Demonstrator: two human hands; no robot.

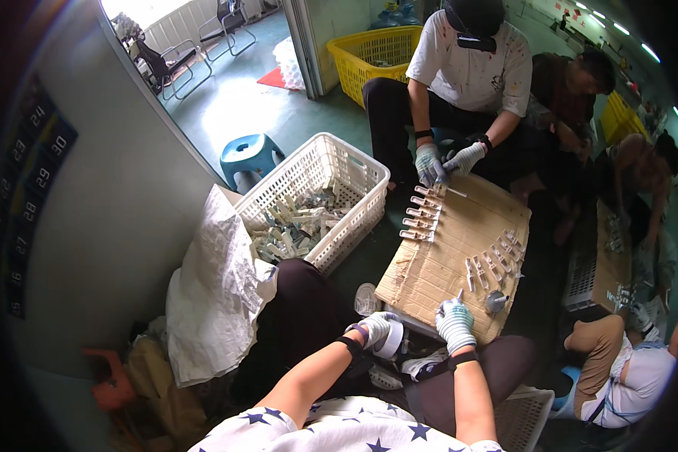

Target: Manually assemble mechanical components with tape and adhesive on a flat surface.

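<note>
1. R hand (455,327), in striped glove, is at the near edge of the cardboard (444,264); fingers drawn together, pointing fwd. Small pale tip shows there; can't tell if it's a pinched piece or just a fingertip.
2. L hand (377,330), also gloved, is off the board, lower & to the left, over the lap. Fingers bent next to a white round item (389,343); can't tell if gripping or only touching.
3. Right-hand clips (497,260) lie on the cardboard, fwd & a bit right of R hand, near it but apart; farther from L hand.
4. Left-hand clips (419,224) lie along the board's left edge, well fwd of both hands, close to the co-worker's gloves (464,158).
5. Looks: clips are slim, long, pale pinkish/off-white w/ darker bits mid-body. Right grp is set side by side in a curved, slanting row; left grp is stacked in a column, each roughly crosswise. Fine detail too small to read.
6. Grey round item (496,302) sits on the board, right of R hand, just below the right grp.
7. White basket (354,226), left of the board on the floor, has a jumbled heap of clip-like pcs (297,226), off-white & greyish.
8. Co-worker's gloves are close together at the far-left corner of the board, fingers at a small piece; exact grip unclear.
</note>
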